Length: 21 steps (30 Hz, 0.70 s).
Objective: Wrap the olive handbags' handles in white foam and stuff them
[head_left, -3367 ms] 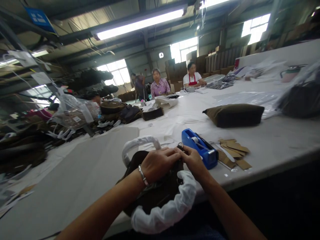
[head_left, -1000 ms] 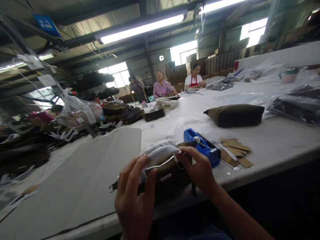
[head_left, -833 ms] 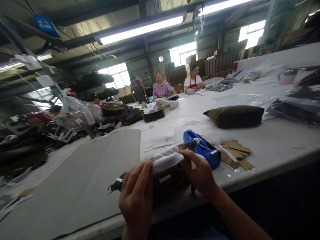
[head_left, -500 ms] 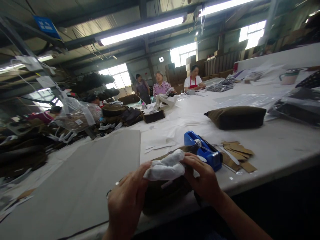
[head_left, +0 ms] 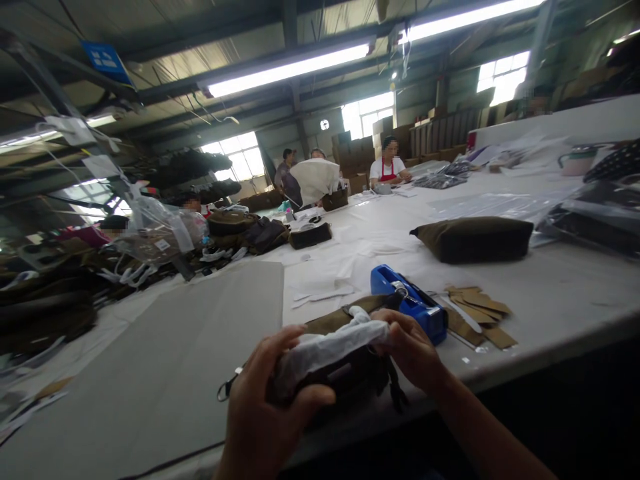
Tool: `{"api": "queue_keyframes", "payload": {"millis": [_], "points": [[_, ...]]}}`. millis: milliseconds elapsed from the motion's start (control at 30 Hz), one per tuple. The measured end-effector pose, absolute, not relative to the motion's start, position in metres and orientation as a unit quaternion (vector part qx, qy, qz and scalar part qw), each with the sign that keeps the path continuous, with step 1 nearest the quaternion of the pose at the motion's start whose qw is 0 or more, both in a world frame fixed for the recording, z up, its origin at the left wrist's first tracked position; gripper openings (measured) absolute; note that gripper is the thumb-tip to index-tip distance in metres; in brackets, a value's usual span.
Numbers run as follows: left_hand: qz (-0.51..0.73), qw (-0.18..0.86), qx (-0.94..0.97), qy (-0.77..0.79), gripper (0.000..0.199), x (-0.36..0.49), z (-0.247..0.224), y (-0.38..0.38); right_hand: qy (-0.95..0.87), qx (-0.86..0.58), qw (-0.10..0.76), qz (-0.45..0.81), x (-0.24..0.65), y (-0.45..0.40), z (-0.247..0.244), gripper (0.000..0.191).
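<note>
A dark olive bag [head_left: 345, 387] lies at the table's front edge, with its olive top edge turned away from me. White tissue-like paper [head_left: 325, 350] bulges along its opening. My left hand [head_left: 273, 393] is wrapped round the bag's left end, thumb on the near side and fingers over the top beside the paper. With fingertips pinched, my right hand [head_left: 407, 343] grips the right end of the white paper. A metal ring [head_left: 223, 390] sticks out at the bag's left, and dark straps hang at its right.
Right behind my right hand stands a blue tape dispenser [head_left: 410, 303], with brown cardboard pieces [head_left: 477, 310] beside it. Farther back lies another olive bag [head_left: 475, 239]. A grey board [head_left: 200, 347] covers the left; dark bags [head_left: 250, 230] are piled beyond. Co-workers [head_left: 390, 167] are across the table.
The bunched white paper has been stretched into a longer strip across the bag's opening. My right hand has closed on its end; my left thumb has come into view. A co-worker has raised a pale cloth.
</note>
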<state>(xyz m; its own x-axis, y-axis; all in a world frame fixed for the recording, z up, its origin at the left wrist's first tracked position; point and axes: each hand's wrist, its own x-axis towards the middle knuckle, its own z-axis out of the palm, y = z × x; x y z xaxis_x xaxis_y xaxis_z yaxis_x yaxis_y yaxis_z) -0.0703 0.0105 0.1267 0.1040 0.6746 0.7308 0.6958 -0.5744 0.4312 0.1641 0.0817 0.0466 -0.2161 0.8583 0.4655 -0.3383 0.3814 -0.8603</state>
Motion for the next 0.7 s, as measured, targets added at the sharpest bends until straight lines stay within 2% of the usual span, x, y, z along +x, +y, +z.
{"api": "queue_keyframes", "payload": {"millis": [67, 133, 233, 300, 400, 500, 567, 700], "points": [[-0.448, 0.187, -0.748, -0.452, 0.045, -0.063, 0.127, 0.014, -0.641, -0.257, 0.582, 0.428, 0.163, 0.076, 0.047, 0.043], [-0.399, 0.267, -0.759, -0.440, 0.034, -0.059, 0.127, 0.018, -0.677, -0.322, 0.600, 0.279, 0.163, 0.072, 0.049, 0.030], [-0.366, 0.230, -0.797, -0.422, 0.030, -0.061, 0.128, 0.020, -0.682, -0.373, 0.627, 0.052, 0.165, 0.070, 0.056, 0.035], [-0.363, 0.146, -0.817, -0.423, 0.028, -0.065, 0.129, 0.018, -0.726, -0.348, 0.593, -0.001, 0.168, 0.074, 0.060, 0.038], [-0.329, -0.011, -0.842, -0.428, 0.031, -0.073, 0.135, 0.009, -0.807, -0.282, 0.517, 0.044, 0.173, 0.087, 0.059, 0.030], [-0.268, -0.104, -0.860, -0.421, 0.054, -0.084, 0.142, 0.004, -0.836, -0.262, 0.469, 0.109, 0.178, 0.097, 0.059, 0.023], [-0.273, -0.089, -0.864, -0.414, 0.054, -0.092, 0.143, 0.006, -0.846, -0.278, 0.426, 0.158, 0.180, 0.100, 0.065, 0.023], [-0.366, -0.038, -0.794, -0.484, 0.035, -0.106, 0.142, 0.021, -0.842, -0.269, 0.340, 0.321, 0.179, 0.115, 0.094, 0.034]]}}
